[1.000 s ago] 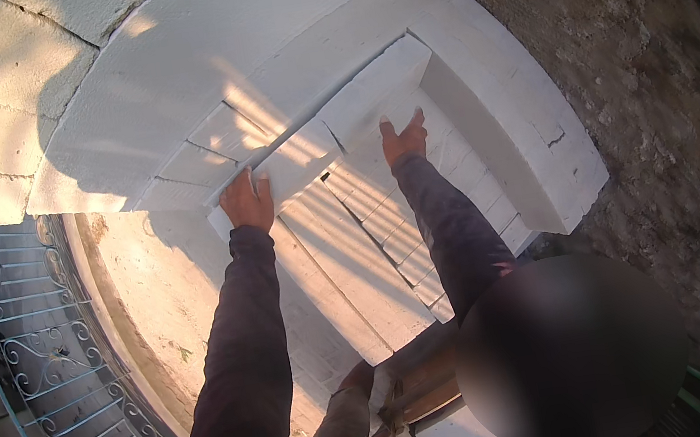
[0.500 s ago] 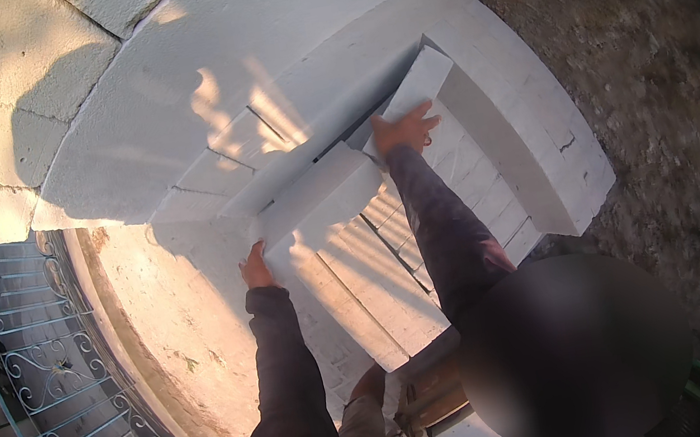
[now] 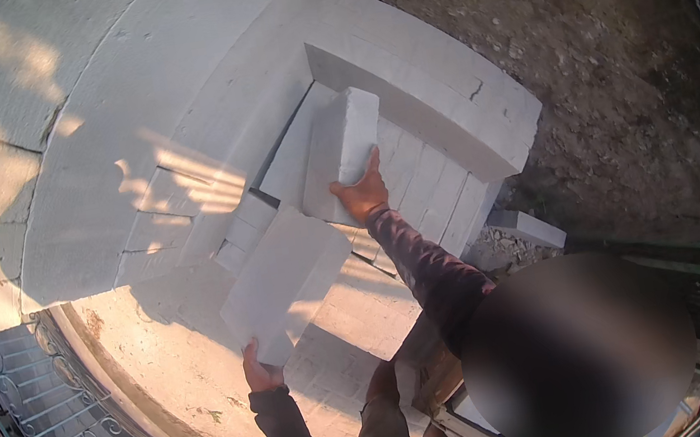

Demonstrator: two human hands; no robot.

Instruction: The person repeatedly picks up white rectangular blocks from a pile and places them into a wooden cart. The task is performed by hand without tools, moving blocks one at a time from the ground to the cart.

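Observation:
My left hand (image 3: 260,366) grips the lower end of a pale grey masonry block (image 3: 272,276), which lies aslant. Farther right, my right hand (image 3: 363,192) is spread against the near end of a second pale block (image 3: 340,147), thumb and fingers curved round its sides. That block is tilted and overlaps a flat one (image 3: 293,159) behind it. The two held blocks are close together; whether they touch, I cannot tell. Below them lies a stack of pale blocks (image 3: 369,307) with dark joints.
A white block wall (image 3: 165,92) stands at the left and back. A low block wall (image 3: 439,85) bounds the right, with dirt ground (image 3: 583,72) beyond. A blue scrolled railing (image 3: 90,424) is at lower left. A blurred round shape (image 3: 576,347) covers the lower right.
The view has shifted. The left block has come nearer and lower with my left hand. The right block is now tilted, and my right hand has moved from its top to its near end.

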